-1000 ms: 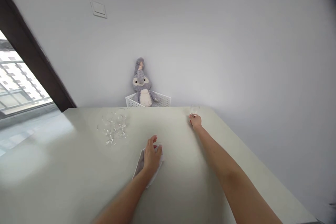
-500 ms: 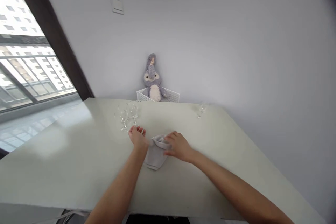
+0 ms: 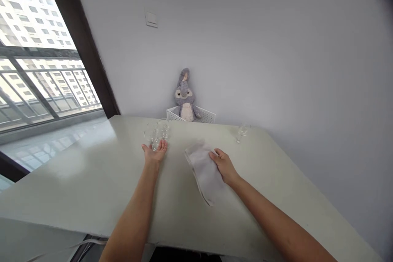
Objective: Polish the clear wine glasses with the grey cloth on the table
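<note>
My right hand (image 3: pixel 225 165) pinches the right edge of a pale grey cloth (image 3: pixel 204 170), which hangs over the middle of the table, slightly blurred. To the left, my left hand (image 3: pixel 155 152) is open, palm up, with its fingers spread. Just beyond its fingertips stands a cluster of clear stemmed glasses (image 3: pixel 162 131); whether the fingers touch them I cannot tell. Another clear stemmed glass (image 3: pixel 242 132) is by itself near the far right of the table.
The pale table (image 3: pixel 101 180) reaches to the wall. Behind its far edge a grey plush rabbit (image 3: pixel 186 100) sits in a white perforated basket (image 3: pixel 208 117). A window with railings (image 3: pixel 46 86) is at the left, and a light switch (image 3: pixel 151 19) is on the wall.
My right hand has taken hold of the cloth and lifted it from the table. My left hand has turned palm up and moved nearer the glasses. The view has shifted slightly.
</note>
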Available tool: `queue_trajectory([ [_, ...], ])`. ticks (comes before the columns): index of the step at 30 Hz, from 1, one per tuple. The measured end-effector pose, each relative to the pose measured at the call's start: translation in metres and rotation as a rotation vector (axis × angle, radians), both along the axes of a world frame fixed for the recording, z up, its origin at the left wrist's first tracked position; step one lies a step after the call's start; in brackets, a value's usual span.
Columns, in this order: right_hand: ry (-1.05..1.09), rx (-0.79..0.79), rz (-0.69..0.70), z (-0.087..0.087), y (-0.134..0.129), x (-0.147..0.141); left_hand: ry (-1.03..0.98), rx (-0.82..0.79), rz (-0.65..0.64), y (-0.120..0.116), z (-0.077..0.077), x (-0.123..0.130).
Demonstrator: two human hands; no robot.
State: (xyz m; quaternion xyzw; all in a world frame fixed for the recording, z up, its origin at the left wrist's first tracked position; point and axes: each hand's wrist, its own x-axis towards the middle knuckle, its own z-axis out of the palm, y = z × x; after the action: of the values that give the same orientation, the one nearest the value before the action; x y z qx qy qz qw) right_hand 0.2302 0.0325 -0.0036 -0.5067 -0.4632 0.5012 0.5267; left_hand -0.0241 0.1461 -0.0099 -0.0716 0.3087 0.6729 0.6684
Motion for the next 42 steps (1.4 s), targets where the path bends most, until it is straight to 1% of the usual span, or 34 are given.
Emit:
queue_trajectory([
  [2,0.247,-0.124,0.022,-0.004,0.0,0.002,-0.003,-0.012,0.016,0.003,-0.001,-0.003],
  [5,0.449,-0.284,0.04,-0.013,-0.002,0.0,-0.007,-0.015,0.012,0.004,0.001,-0.007],
  [7,0.531,-0.311,0.03,-0.017,-0.004,-0.001,-0.012,-0.009,0.007,0.003,0.004,-0.011],
  [10,0.588,-0.27,-0.037,-0.018,-0.008,0.0,0.006,0.0,0.016,-0.004,0.011,-0.015],
  [13,0.528,-0.182,-0.213,-0.013,-0.012,0.01,0.055,0.026,0.049,-0.018,0.015,-0.009],
  [15,0.398,-0.054,-0.354,-0.008,-0.015,0.017,0.15,0.119,0.055,-0.031,0.016,0.006],
  [16,0.3,0.039,-0.416,-0.005,-0.016,0.019,0.213,0.195,0.035,-0.038,0.016,0.017],
  [18,0.066,0.227,-0.49,0.002,-0.017,0.019,0.305,0.355,-0.073,-0.051,0.015,0.044],
  [19,-0.052,0.298,-0.482,0.005,-0.018,0.016,0.326,0.423,-0.141,-0.055,0.014,0.059],
  [20,-0.158,0.344,-0.434,0.009,-0.018,0.011,0.338,0.478,-0.209,-0.059,0.013,0.074],
  [21,-0.245,0.365,-0.343,0.011,-0.019,0.005,0.35,0.512,-0.269,-0.062,0.012,0.088],
  [23,-0.349,0.354,-0.082,0.014,-0.019,-0.006,0.404,0.536,-0.35,-0.065,0.01,0.109],
  [24,-0.365,0.339,0.043,0.014,-0.019,-0.011,0.441,0.538,-0.373,-0.065,0.009,0.117],
  [25,-0.36,0.323,0.133,0.012,-0.019,-0.013,0.478,0.545,-0.396,-0.065,0.007,0.122],
  [26,-0.34,0.307,0.186,0.01,-0.018,-0.015,0.508,0.559,-0.419,-0.065,0.005,0.126],
  [27,-0.308,0.294,0.21,0.006,-0.016,-0.014,0.527,0.579,-0.447,-0.066,0.002,0.128],
  [29,-0.226,0.258,0.214,-0.005,-0.011,-0.011,0.552,0.632,-0.525,-0.068,-0.006,0.132],
  [32,-0.063,0.149,0.226,-0.023,0.0,-0.003,0.638,0.702,-0.616,-0.072,-0.018,0.134],
  [35,0.257,0.043,0.207,-0.034,0.007,0.007,0.806,0.813,-0.629,-0.069,-0.025,0.131],
  [37,0.487,-0.023,0.209,-0.037,0.008,0.014,0.906,0.917,-0.617,-0.064,-0.027,0.126],
  [38,0.554,-0.049,0.22,-0.038,0.007,0.016,0.932,0.956,-0.627,-0.062,-0.028,0.124],
  [39,0.569,-0.063,0.238,-0.038,0.006,0.017,0.946,0.974,-0.644,-0.06,-0.028,0.123],
  [40,0.528,-0.063,0.259,-0.039,0.003,0.017,0.959,0.966,-0.665,-0.059,-0.029,0.122],
  [41,0.428,-0.048,0.272,-0.039,0.0,0.015,0.976,0.934,-0.69,-0.058,-0.03,0.121],
  [42,0.279,-0.014,0.267,-0.04,-0.004,0.013,1.004,0.887,-0.713,-0.058,-0.03,0.12],
])
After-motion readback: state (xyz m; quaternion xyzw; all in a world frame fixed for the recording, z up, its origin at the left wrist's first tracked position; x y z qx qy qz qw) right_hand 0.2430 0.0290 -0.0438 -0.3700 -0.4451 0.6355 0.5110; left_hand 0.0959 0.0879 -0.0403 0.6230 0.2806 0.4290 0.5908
